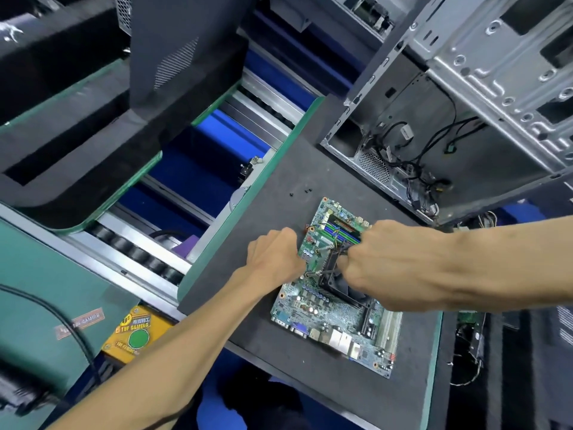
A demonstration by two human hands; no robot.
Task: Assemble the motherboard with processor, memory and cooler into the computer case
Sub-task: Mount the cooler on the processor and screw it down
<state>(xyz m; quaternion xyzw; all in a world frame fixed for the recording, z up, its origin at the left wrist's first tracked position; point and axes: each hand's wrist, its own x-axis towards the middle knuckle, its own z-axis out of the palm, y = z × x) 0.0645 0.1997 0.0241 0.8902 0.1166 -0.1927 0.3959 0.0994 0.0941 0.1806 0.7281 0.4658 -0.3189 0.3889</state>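
A green motherboard (322, 315) lies flat on a dark foam pallet (279, 212). A black cooler with a fan (338, 283) sits on the board, its corner screws showing. My left hand (276, 256) is curled at the board's left edge beside the cooler. My right hand (400, 265) is curled over the cooler's top right, fingers bent around its frame; what they pinch is hidden. Memory slots (344, 231) show blue and green behind the cooler. The open metal computer case (449, 119) stands at the back right, with loose cables (412, 169) inside.
A few small black screws (300, 192) lie on the pallet behind the board. A roller conveyor (148, 259) runs to the left with other dark pallets. A yellow box with a green button (138, 335) sits at the lower left.
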